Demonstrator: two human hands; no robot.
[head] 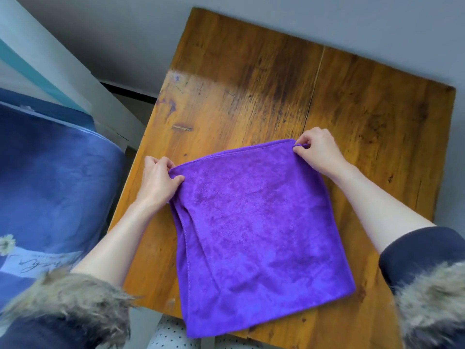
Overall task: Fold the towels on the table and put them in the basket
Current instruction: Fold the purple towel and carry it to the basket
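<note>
— Grey wall behind, blue bedding (pixel 50 177) off to my left, and a scuffed wooden worktop (pixel 352 102) in front of me. What else do you need?

— Where is the cloth itself?

— Flat on the worktop, near my edge. It's one purple towel (pixel 261 233), already doubled by the look of the stacked hems down its left side. Its near corner hangs slightly over the worktop's front edge.

— And your hands?

— Both on the far corners. My left hand (pixel 157 181) pinches the far-left corner between thumb and fingers; my right hand (pixel 318 151) pinches the far-right one, fingers curled tight on the hem.

— Basket?

— Not in sight. No other towels either.

— What could spoil it from here?

— Mostly the layers. If I lift only the top sheet at one corner, the lower one would stay behind and the next fold would come out skewed. The left hems are already fanned apart, so they may slip further. And a hard pull toward me could drag the overhanging corner off the worktop.
</note>
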